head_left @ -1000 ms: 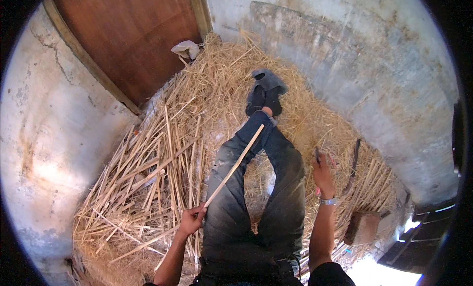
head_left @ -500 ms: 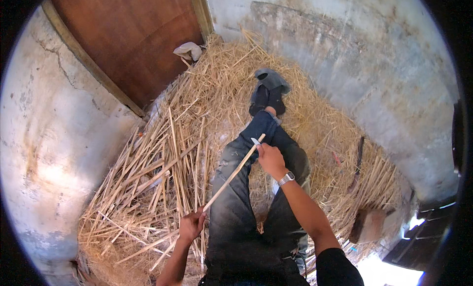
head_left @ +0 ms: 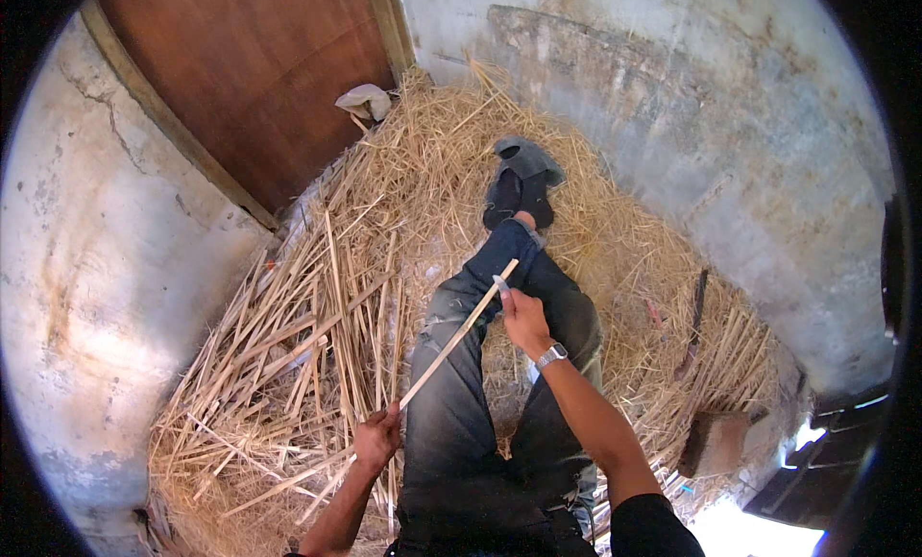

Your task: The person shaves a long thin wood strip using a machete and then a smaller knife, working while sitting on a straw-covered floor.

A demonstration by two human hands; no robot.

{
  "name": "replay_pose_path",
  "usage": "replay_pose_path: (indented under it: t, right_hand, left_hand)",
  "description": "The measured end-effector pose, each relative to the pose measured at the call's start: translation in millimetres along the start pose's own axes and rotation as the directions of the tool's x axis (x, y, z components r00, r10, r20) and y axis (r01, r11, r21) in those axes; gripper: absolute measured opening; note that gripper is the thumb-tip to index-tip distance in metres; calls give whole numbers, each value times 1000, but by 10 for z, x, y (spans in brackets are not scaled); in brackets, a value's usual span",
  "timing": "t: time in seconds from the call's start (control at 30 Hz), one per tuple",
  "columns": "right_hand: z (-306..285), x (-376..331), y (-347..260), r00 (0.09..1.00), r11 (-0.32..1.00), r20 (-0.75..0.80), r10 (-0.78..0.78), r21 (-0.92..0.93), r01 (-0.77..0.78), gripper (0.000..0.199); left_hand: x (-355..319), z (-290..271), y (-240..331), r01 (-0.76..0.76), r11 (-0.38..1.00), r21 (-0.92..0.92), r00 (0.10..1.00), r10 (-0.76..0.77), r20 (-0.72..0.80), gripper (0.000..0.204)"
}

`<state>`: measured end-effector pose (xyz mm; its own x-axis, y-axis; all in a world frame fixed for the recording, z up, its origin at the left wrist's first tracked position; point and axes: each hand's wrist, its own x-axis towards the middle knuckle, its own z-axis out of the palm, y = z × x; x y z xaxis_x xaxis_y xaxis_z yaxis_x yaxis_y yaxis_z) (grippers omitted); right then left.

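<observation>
My left hand is closed around the lower end of a long, pale wooden strip. The strip slants up to the right across my dark jeans, its far end near my knees. In my right hand is a small knife, its blade against the strip close to that far end. My fingers hide the knife's handle. A metal-banded watch is on my right wrist.
Many split strips lie piled on my left, with shavings spread around my crossed feet. A brick-like block and a dark stick lie on my right. Walls and a brown door stand close by.
The knife blade has turned slightly and stays near the strip's far end. My right hand has shifted a little nearer to me; my left has barely moved.
</observation>
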<state>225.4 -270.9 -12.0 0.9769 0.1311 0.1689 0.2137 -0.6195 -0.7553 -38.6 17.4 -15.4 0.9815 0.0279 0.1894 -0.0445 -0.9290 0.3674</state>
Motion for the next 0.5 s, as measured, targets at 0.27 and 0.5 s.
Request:
replay_pose_path:
  t: [0.27, 0.5]
  right_hand:
    - [138, -210, 39, 987, 994, 128, -93, 63, 86, 36]
    - [156, -452, -261, 932, 986, 348, -100, 158, 47, 38]
  left_hand:
    - [9, 59, -10, 16, 998, -62, 1000, -15, 28, 34]
    - [-57, 116, -71, 65, 996, -53, 997, -62, 54, 30]
